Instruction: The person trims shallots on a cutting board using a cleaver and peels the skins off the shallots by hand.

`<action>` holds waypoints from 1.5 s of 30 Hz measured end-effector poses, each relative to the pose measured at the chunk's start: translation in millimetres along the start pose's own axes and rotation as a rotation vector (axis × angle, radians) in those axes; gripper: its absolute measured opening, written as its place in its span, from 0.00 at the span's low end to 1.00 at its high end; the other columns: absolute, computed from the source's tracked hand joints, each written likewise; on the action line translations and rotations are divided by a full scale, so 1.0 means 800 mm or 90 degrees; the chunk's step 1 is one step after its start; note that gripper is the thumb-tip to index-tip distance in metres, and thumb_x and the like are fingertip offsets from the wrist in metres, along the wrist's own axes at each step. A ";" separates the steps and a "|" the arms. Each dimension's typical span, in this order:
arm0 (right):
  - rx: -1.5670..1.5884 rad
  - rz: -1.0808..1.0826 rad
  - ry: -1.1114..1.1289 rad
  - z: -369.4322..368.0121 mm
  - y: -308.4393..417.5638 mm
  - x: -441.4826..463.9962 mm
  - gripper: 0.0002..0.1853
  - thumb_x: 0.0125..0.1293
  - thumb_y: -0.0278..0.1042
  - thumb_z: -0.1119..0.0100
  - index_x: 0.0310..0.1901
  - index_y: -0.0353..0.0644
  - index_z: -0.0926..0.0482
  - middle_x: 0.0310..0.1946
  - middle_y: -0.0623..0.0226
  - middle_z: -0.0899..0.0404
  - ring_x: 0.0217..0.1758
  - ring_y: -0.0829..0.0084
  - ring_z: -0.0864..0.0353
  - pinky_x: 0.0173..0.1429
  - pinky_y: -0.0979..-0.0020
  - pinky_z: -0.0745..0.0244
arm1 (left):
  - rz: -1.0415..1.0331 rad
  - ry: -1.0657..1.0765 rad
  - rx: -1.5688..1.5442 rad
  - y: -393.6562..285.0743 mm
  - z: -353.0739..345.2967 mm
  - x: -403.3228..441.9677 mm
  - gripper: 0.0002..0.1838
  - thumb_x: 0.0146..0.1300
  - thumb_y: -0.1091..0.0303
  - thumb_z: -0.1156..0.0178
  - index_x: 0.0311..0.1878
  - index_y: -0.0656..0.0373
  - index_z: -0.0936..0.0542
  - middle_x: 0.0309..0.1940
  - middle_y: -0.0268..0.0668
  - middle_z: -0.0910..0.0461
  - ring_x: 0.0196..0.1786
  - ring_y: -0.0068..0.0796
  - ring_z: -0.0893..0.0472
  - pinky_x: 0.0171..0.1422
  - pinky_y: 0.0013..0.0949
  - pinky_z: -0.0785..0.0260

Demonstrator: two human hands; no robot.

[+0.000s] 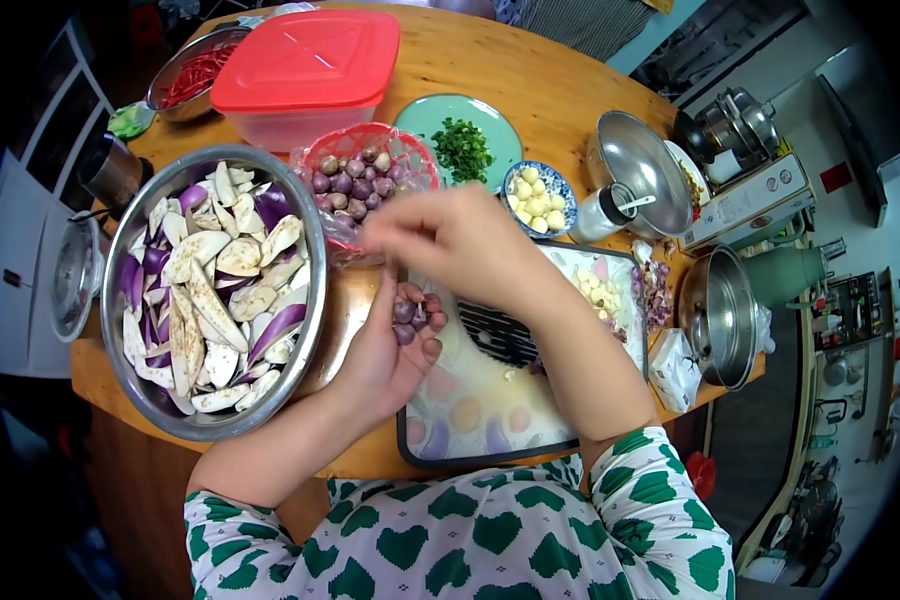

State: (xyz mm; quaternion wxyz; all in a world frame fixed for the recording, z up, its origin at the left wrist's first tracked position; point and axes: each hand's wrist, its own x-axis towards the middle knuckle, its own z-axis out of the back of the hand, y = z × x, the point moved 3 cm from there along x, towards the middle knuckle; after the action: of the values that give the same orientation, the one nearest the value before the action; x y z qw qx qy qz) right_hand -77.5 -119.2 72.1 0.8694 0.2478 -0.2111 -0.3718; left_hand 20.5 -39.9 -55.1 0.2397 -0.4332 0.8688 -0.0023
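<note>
Bright indoor light, soft glare on the metal bowl [715, 315], blurred right hand [460, 240], fisheye-curved dark edges.

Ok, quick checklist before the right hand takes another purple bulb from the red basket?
1. Red basket stocked: ok, purple bulbs piled inside.
2. Left hand secure on its small handful: ok, cupped around it.
3. Right hand empty: cannot tell, fingertips blurred.
4. Cutting board clear: not ok, black slotted tool and pale pieces on it.
5. Left forearm off the eggplant bowl: cannot tell, they're close and contact isn't clear.
6. Lid on the plastic container: ok, on.
</note>
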 end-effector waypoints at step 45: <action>0.029 -0.058 0.039 0.060 0.013 -0.183 0.18 0.63 0.26 0.35 0.55 0.44 0.19 0.51 0.59 0.17 0.49 0.59 0.15 0.51 0.65 0.20 | 0.162 0.078 -0.010 0.055 -0.030 -0.008 0.14 0.77 0.55 0.49 0.49 0.55 0.23 0.42 0.36 0.18 0.42 0.29 0.17 0.41 0.26 0.21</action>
State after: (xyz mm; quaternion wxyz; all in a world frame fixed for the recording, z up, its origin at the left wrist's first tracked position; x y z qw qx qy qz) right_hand -191.0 -16.4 89.6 0.8515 0.2885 -0.1813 -0.3986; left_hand -19.0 -12.3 -40.6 0.1809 -0.3203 0.9299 0.0088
